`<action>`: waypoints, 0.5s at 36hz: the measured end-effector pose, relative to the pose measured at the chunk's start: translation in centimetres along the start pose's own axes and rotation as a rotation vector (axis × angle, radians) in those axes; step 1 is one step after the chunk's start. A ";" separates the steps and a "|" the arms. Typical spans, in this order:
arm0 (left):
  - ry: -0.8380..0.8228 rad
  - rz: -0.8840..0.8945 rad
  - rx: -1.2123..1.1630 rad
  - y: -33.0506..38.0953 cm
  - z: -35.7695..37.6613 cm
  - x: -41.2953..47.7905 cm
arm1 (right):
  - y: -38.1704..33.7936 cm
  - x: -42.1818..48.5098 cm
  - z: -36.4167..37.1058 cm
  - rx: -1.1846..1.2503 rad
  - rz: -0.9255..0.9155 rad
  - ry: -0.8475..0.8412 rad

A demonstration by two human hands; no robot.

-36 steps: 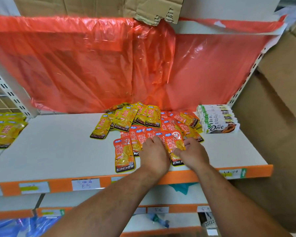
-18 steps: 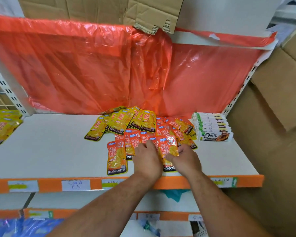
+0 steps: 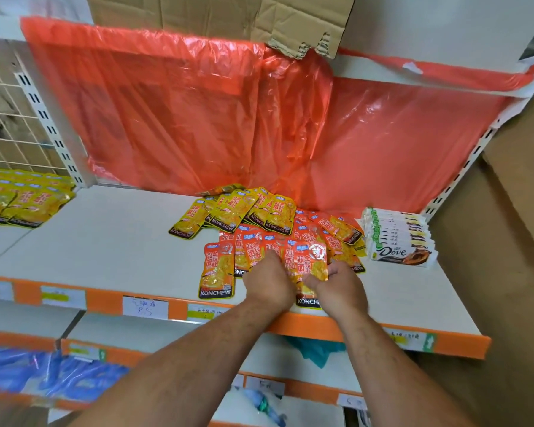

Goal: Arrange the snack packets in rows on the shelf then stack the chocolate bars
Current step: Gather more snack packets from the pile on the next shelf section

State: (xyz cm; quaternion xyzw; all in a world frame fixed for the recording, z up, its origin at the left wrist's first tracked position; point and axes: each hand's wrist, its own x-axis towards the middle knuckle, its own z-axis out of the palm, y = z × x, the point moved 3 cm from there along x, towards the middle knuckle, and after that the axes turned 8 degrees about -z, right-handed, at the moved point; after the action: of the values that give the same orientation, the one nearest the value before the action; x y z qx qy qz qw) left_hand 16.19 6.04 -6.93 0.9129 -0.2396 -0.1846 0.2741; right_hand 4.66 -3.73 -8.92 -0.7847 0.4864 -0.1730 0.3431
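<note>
Store shelf (image 3: 105, 241), white board, orange front strip (image 3: 305, 326) with paper price labels (image 3: 145, 307). Red plastic sheet (image 3: 167, 118) hung across the back, 12 o'clock; torn brown cardboard (image 3: 213, 16) above it. Wire mesh panel (image 3: 7, 118) and slotted upright (image 3: 50, 131), 9 o'clock. Cardboard boxes (image 3: 521, 180), 3 o'clock. Blue plastic wrap (image 3: 43, 374) lower down, 7 o'clock.

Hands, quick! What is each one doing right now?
Left hand: on the red snack packets, fingers hidden, cannot tell.
Right hand: pinching the front red packet.
</note>
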 end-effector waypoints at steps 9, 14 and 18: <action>0.006 -0.007 -0.151 -0.4 0.0 -0.2 | -0.3 -0.6 -0.5 0.089 -0.004 0.027; -0.054 -0.048 -0.359 -0.4 -0.5 -0.2 | -1.2 -1.2 -0.7 0.263 -0.047 0.081; -0.086 -0.091 -0.514 -0.3 -1.4 -0.4 | -2.0 -1.5 -0.9 0.419 -0.072 0.111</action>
State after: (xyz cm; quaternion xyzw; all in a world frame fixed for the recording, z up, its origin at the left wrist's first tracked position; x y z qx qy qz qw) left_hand 16.62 7.08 -5.92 0.8145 -0.1548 -0.2900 0.4780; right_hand 4.73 -2.21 -6.72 -0.7023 0.4297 -0.3256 0.4650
